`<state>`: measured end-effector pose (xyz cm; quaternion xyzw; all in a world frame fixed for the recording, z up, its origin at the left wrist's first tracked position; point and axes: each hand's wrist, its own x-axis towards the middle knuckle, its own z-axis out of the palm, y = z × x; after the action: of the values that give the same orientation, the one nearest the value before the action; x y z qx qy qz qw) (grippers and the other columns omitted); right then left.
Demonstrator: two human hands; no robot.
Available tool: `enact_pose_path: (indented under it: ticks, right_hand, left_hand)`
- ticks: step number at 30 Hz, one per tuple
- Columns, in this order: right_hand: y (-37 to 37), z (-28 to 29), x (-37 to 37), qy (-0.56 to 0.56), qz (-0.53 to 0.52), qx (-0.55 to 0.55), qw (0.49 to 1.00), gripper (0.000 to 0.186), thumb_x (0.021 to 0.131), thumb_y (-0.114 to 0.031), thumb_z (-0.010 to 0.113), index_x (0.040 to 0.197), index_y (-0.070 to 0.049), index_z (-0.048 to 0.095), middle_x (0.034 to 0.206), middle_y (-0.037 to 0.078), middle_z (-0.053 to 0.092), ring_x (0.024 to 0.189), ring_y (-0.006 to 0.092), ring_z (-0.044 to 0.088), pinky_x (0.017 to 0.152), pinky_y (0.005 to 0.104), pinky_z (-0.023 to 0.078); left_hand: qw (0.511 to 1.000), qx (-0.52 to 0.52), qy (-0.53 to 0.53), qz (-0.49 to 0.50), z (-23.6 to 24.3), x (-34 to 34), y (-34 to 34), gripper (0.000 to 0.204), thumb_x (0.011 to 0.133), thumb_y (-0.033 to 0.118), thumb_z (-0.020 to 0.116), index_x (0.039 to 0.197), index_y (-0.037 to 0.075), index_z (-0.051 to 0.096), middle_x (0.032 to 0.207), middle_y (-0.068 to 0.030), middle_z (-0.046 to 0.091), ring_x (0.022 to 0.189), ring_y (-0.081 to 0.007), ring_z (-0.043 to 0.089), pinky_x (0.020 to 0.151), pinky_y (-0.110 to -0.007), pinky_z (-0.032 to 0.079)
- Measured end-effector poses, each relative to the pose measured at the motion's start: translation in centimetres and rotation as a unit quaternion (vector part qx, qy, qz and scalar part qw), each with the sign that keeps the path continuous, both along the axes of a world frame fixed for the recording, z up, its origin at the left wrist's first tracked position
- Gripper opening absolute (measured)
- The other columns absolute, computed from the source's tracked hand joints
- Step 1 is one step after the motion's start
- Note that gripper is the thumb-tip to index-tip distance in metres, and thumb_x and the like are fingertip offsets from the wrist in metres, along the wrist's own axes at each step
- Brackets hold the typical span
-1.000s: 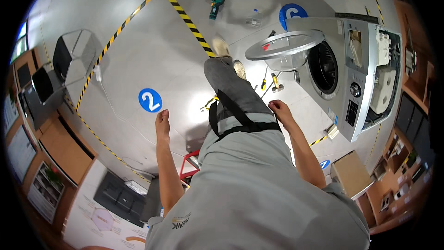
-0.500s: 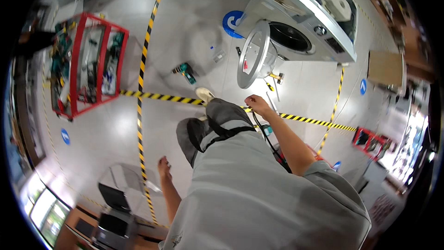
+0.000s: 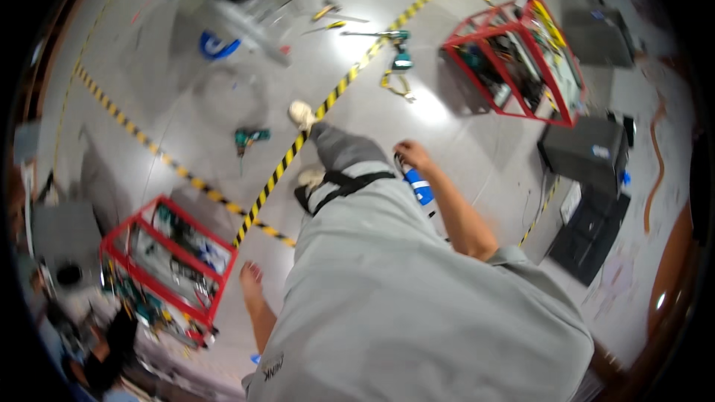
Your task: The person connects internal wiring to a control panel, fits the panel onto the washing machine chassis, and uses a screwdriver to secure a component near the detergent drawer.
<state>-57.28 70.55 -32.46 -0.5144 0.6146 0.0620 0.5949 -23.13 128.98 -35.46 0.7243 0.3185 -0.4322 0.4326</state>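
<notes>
My left hand (image 3: 252, 275) hangs low at my side, fingers loosely bent and slightly smeared, with nothing visible in it. It is nearest to a red-framed tool cart (image 3: 227, 249) filled with tools. My right hand (image 3: 412, 155) is out in front of my right hip, its fingers loosely curled and nothing seen in them. Just below it, partly behind my forearm, shows a blue and white object (image 3: 420, 187) whose kind I cannot make out. A green and black cordless drill (image 3: 252, 136) lies on the floor ahead of my shoes, apart from both hands.
A washing machine (image 3: 195, 0) with its round door (image 3: 257, 36) swung out stands far left. Near it lie a hammer (image 3: 325, 10) and a yellow-handled screwdriver (image 3: 334, 26). Another drill (image 3: 401, 53) and red cart (image 3: 514, 59) are ahead right. Yellow-black tape (image 3: 279, 167) crosses the floor.
My body has turned to the right. The washing machine has swung from upper right to upper left in view, and a second red cart has come in. Both hands stay low and apart.
</notes>
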Motion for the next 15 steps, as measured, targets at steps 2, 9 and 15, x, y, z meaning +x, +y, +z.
enact_pose_path:
  ticks: [2, 9, 15]
  right_hand:
    - [3.2, 1.5, -1.6, 0.044, -0.001, -0.017, 0.999, 0.032, 0.093, -0.028, 0.062, 0.109, 0.0, 0.066, 0.087, 0.009, 0.068, 0.075, 0.0155, 0.062, 0.065, 0.0311, 0.05]
    - [8.5, 0.1, -10.4, 0.095, -0.104, 0.044, 0.989, 0.036, 0.091, -0.031, 0.064, 0.11, 0.0, 0.066, 0.089, 0.009, 0.068, 0.078, 0.0174, 0.063, 0.067, 0.0313, 0.051]
    - [2.7, -2.3, -12.6, 0.012, -0.191, 0.072, 0.979, 0.03, 0.094, -0.029, 0.062, 0.109, -0.002, 0.064, 0.083, 0.004, 0.064, 0.07, 0.0133, 0.06, 0.064, 0.028, 0.05]
  left_hand:
    - [0.996, 0.08, 0.026, 0.005, -0.1, 5.2, -0.6, 0.046, 0.091, 0.04, 0.058, 0.123, 0.007, 0.057, 0.115, -0.0087, 0.06, 0.104, -0.0206, 0.056, 0.092, -0.037, 0.045]
    - [0.993, -0.043, -0.06, -0.093, 0.8, 9.0, -14.0, 0.033, 0.092, 0.037, 0.063, 0.113, 0.012, 0.059, 0.099, -0.0009, 0.062, 0.093, -0.0177, 0.059, 0.078, -0.034, 0.048]
    - [0.951, -0.012, -0.105, -0.291, 2.2, 2.9, -25.8, 0.032, 0.094, 0.034, 0.059, 0.112, 0.008, 0.062, 0.096, -0.0024, 0.063, 0.086, -0.0134, 0.058, 0.072, -0.03, 0.047]
